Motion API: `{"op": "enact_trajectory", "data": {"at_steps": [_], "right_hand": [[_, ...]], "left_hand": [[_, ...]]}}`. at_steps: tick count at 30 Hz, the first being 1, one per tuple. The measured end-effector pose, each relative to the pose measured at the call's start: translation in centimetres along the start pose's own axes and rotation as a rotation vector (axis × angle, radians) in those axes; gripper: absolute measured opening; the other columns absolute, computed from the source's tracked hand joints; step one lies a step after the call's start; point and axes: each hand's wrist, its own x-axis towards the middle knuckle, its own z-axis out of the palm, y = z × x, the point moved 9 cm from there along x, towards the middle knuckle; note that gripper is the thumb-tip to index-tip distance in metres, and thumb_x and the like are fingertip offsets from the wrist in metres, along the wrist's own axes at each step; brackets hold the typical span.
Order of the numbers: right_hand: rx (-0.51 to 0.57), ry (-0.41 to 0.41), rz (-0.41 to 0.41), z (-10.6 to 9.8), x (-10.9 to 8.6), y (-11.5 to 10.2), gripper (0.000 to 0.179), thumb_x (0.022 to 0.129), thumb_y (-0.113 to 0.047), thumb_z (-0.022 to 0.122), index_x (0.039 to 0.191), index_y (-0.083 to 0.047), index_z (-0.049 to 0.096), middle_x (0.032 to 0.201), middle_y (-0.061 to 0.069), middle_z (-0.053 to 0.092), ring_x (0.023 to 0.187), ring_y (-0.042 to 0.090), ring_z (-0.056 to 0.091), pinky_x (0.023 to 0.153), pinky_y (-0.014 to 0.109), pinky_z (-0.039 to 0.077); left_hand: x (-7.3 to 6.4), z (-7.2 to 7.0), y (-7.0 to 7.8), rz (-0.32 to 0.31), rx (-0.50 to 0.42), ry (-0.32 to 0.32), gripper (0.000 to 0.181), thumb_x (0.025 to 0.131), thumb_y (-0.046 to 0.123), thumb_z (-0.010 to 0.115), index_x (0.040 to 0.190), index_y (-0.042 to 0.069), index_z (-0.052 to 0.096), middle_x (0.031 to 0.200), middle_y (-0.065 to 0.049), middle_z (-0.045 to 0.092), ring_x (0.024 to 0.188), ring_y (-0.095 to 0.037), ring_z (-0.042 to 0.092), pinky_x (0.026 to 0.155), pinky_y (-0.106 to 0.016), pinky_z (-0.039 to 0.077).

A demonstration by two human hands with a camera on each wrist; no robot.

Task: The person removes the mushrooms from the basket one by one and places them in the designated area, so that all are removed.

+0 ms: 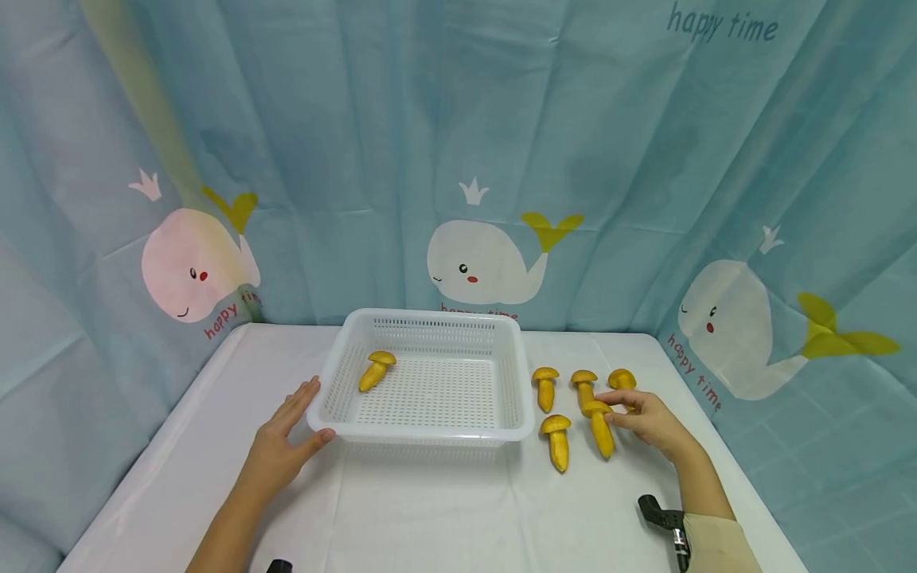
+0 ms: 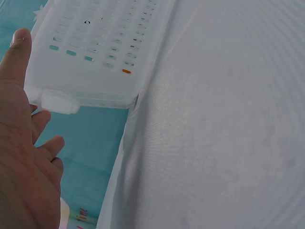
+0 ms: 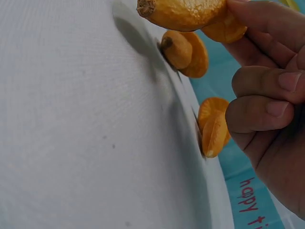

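Observation:
A yellow mushroom (image 1: 600,431) is pinched near its cap by the thumb and fingers of my right hand (image 1: 648,422), over the right side of the table; the right wrist view shows this mushroom (image 3: 183,13) raised off the cloth. My left hand (image 1: 279,446) touches the left end of a white plastic basket (image 1: 423,434), fingers straight and thumb at its front corner. One mushroom (image 1: 376,371) lies inside the basket at the left. Around my right hand lie more mushrooms: one (image 1: 546,388) beside the basket, one (image 1: 556,442) nearer, and two (image 1: 583,382) farther back, partly hidden.
A white cloth covers the table (image 1: 415,517). Behind and at both sides hangs a blue curtain (image 1: 322,159) with whale prints, close to the table's edges. A black device (image 1: 662,513) is on my right wrist.

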Motion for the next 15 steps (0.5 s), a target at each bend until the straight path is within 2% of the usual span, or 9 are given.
{"op": "enact_trajectory", "data": {"at_steps": [3, 8, 12, 15], "right_hand": [[-0.004, -0.004, 0.023, 0.1, 0.1, 0.4, 0.043, 0.090, -0.030, 0.080, 0.129, -0.013, 0.071, 0.138, 0.021, 0.056, 0.042, 0.011, 0.032, 0.040, 0.021, 0.034], [0.000, -0.022, 0.033, 0.3, 0.2, 0.7, 0.042, 0.090, -0.030, 0.080, 0.128, -0.014, 0.071, 0.136, 0.019, 0.058, 0.042, 0.011, 0.032, 0.040, 0.021, 0.034], [-0.003, -0.036, 0.033, 0.4, 0.2, 1.0, 0.041, 0.090, -0.029, 0.080, 0.127, -0.014, 0.072, 0.129, 0.017, 0.062, 0.042, 0.011, 0.032, 0.040, 0.021, 0.034], [-0.001, -0.042, 0.039, 0.5, 0.3, 1.3, 0.040, 0.090, -0.030, 0.080, 0.126, -0.014, 0.072, 0.131, 0.017, 0.063, 0.043, 0.011, 0.033, 0.040, 0.021, 0.034]], "left_hand": [[0.0, 0.0, 0.0, -0.003, 0.001, -0.001, 0.089, 0.085, 0.028, 0.085, 0.160, 0.029, 0.037, 0.165, 0.005, 0.034, 0.155, -0.025, 0.028, 0.126, -0.017, 0.015], [0.0, 0.0, 0.0, -0.003, -0.001, 0.002, 0.089, 0.085, 0.028, 0.085, 0.160, 0.030, 0.037, 0.165, 0.007, 0.034, 0.156, -0.014, 0.025, 0.124, -0.014, 0.014], [0.0, 0.0, -0.1, -0.003, -0.001, 0.003, 0.089, 0.085, 0.029, 0.085, 0.160, 0.030, 0.037, 0.165, 0.007, 0.034, 0.156, -0.015, 0.026, 0.124, -0.014, 0.014], [0.0, 0.0, -0.1, -0.005, 0.001, 0.004, 0.088, 0.085, 0.030, 0.084, 0.160, 0.029, 0.037, 0.165, 0.006, 0.034, 0.156, -0.015, 0.026, 0.124, -0.014, 0.014]]}}
